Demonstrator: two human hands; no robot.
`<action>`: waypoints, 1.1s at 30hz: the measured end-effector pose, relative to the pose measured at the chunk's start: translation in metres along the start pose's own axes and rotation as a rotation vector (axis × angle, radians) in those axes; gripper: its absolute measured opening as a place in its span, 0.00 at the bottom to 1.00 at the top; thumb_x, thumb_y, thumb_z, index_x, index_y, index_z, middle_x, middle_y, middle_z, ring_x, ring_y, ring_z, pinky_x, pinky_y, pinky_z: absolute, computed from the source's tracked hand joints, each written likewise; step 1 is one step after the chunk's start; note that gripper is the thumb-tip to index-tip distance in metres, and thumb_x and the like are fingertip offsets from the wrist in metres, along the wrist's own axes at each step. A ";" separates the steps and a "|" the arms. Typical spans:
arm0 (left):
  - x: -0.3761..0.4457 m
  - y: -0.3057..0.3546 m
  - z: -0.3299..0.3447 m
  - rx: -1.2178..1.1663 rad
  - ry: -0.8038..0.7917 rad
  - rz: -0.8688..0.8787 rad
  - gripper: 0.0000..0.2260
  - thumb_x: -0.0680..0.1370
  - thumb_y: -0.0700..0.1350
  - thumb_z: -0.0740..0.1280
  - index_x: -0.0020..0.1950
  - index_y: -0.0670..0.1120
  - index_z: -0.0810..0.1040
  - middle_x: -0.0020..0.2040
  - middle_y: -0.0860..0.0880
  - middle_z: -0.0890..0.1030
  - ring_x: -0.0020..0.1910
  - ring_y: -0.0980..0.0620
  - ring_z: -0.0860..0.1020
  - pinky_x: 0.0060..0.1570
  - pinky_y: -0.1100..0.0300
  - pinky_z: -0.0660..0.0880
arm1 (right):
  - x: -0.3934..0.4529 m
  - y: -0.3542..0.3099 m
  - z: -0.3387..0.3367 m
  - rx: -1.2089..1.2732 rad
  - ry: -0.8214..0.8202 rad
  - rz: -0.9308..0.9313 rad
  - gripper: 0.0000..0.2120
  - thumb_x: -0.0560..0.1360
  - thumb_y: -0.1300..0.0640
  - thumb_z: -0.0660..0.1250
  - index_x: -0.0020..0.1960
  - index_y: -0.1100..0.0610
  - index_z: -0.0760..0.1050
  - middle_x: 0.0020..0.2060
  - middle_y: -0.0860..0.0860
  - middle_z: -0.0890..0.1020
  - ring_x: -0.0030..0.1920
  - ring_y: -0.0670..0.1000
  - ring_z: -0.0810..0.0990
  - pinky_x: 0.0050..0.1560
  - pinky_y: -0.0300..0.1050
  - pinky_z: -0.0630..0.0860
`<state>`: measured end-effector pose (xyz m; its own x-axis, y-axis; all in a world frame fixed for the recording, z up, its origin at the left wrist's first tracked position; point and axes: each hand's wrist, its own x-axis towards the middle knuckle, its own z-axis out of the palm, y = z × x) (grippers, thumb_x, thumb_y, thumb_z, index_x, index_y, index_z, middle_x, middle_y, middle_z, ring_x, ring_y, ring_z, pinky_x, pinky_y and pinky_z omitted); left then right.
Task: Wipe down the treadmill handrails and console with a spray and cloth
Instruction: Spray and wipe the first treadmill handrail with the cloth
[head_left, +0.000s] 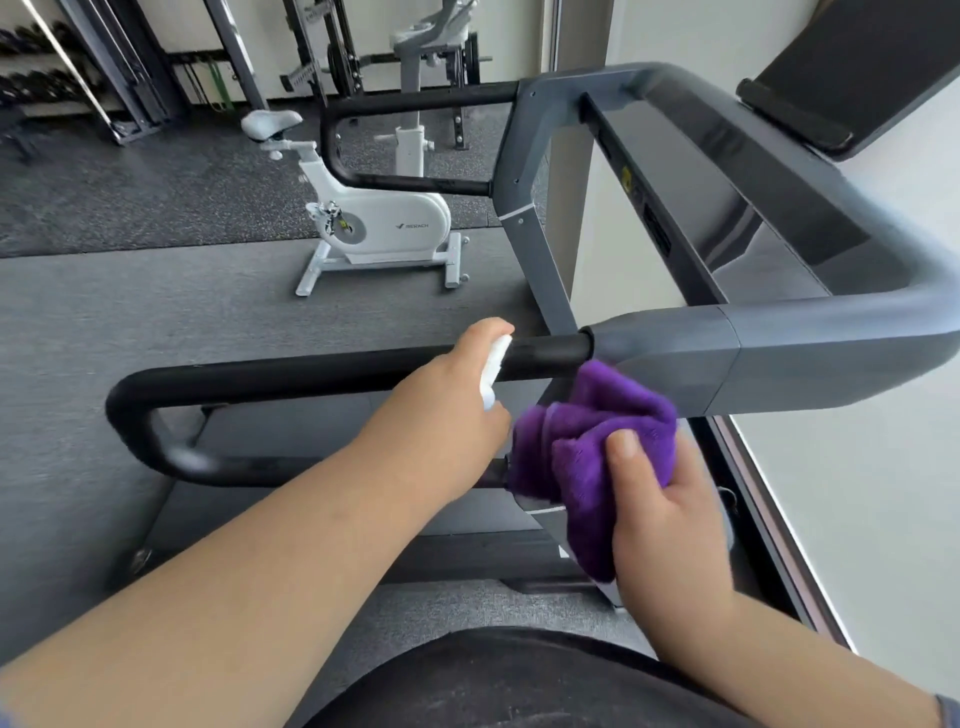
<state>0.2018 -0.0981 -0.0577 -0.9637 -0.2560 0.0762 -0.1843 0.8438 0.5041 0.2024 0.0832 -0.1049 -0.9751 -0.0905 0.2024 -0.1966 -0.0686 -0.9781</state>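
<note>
One treadmill (675, 364) fills most of the shot, grey frame with a dark glossy console (727, 187) up top. It has two black handrails: the near handrail (311, 376) runs straight across in front of the person and loops back under itself at the treadmill's open end, and the far handrail (415, 101) does the same on the other side of the console. Past the far handrail, out on the gym floor, stands one white exercise bike (374, 218), with what looks like a second bike (421, 78) behind it, though that one's partly cut off so I wouldn't swear to it.

Two hands, both busy. The left hand (457, 395) is right up against the near handrail, fingers wrapped round one small white spray bottle (130, 364), held at the rail; most of the bottle is hidden by the hand. The right hand (660, 499) sits just below the point where the near handrail meets the grey frame, gripping one bunched-up purple cloth (587, 441), thumb pressed on top.
</note>
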 end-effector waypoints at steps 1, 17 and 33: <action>-0.003 -0.003 0.001 -0.026 0.015 -0.025 0.28 0.77 0.44 0.62 0.70 0.68 0.57 0.51 0.57 0.76 0.33 0.62 0.72 0.23 0.67 0.63 | 0.007 -0.005 -0.001 0.014 0.049 -0.059 0.16 0.74 0.41 0.63 0.60 0.43 0.78 0.48 0.40 0.85 0.50 0.40 0.82 0.48 0.30 0.75; -0.063 -0.040 0.025 -0.341 0.304 0.023 0.33 0.76 0.46 0.69 0.67 0.78 0.58 0.52 0.61 0.78 0.52 0.58 0.78 0.54 0.63 0.75 | 0.095 -0.012 0.056 -1.455 -0.439 -0.662 0.32 0.76 0.33 0.56 0.72 0.52 0.70 0.64 0.57 0.77 0.65 0.63 0.74 0.63 0.61 0.67; -0.090 -0.065 0.022 -0.382 0.397 -0.007 0.29 0.74 0.56 0.64 0.68 0.78 0.57 0.51 0.63 0.77 0.52 0.61 0.78 0.52 0.77 0.67 | 0.120 -0.034 0.082 -1.565 -0.703 -0.504 0.41 0.62 0.19 0.60 0.63 0.48 0.67 0.47 0.48 0.76 0.46 0.56 0.79 0.47 0.53 0.77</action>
<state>0.2960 -0.1199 -0.1166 -0.8022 -0.4812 0.3534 -0.0357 0.6296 0.7761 0.1010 -0.0070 -0.0437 -0.6556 -0.7542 0.0384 -0.7447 0.6541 0.1326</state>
